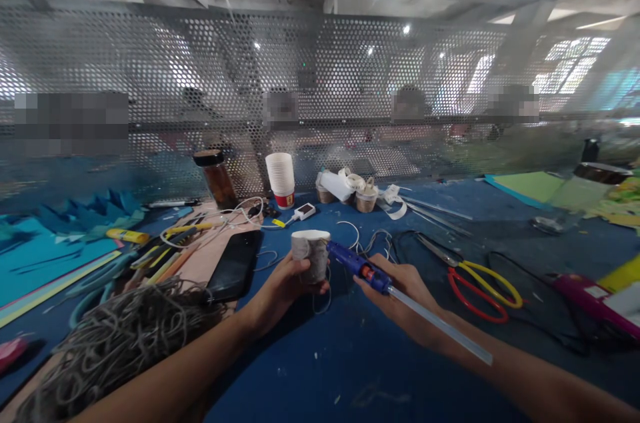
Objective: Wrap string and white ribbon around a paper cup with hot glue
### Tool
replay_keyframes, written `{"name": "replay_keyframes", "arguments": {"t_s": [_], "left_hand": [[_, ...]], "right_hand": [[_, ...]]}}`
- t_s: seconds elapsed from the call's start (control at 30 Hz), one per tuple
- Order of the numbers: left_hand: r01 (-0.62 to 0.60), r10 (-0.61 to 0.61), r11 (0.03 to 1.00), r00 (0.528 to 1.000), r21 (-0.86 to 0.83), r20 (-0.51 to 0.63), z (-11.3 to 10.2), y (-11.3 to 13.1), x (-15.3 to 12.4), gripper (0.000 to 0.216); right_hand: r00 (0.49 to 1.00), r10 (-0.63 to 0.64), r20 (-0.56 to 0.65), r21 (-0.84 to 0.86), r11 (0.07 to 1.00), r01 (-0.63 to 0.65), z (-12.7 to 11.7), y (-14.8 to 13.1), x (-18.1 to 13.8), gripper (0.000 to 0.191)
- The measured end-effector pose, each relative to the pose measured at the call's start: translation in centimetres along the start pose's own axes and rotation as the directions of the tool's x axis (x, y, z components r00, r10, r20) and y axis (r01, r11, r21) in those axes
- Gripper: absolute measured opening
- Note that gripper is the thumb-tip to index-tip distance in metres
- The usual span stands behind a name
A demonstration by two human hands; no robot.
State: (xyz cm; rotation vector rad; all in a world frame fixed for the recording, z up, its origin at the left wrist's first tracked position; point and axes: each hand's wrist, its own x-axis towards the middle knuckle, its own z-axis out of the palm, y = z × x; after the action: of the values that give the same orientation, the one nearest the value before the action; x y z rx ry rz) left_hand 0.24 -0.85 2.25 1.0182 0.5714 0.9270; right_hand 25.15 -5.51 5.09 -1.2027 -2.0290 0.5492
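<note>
The left hand (283,286) grips the cup (310,255) over the table (280,396); the right hand (400,280) grasps the glue gun (357,264). Cord (317,270) seemingly covers most of the cup's wall; the rim is bare, a tail unwound.

We can read no words, brands or numbers here. On the stack of paper cups (280,176), we see a red band (285,200) with a small golden mark, too tiny for us to make out. A pale label (596,291) sits on the magenta glue gun (597,308), and its print is illegible to us. We find a dark panel (305,211) on the small white device, again unreadable. We cannot tell whether the blue glue gun (356,263) bears lettering.
</note>
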Motion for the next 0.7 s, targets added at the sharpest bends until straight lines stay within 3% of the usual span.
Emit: {"name": "replay_keyframes", "arguments": {"t_s": [0.7], "left_hand": [[0.002,-0.002,0.999,1.0,-0.032,0.018,-0.63,-0.31,0.16,0.039]], "right_hand": [[1.0,0.008,0.005,0.026,1.0,-0.008,0.09,0.48,-0.09,0.014]]}}
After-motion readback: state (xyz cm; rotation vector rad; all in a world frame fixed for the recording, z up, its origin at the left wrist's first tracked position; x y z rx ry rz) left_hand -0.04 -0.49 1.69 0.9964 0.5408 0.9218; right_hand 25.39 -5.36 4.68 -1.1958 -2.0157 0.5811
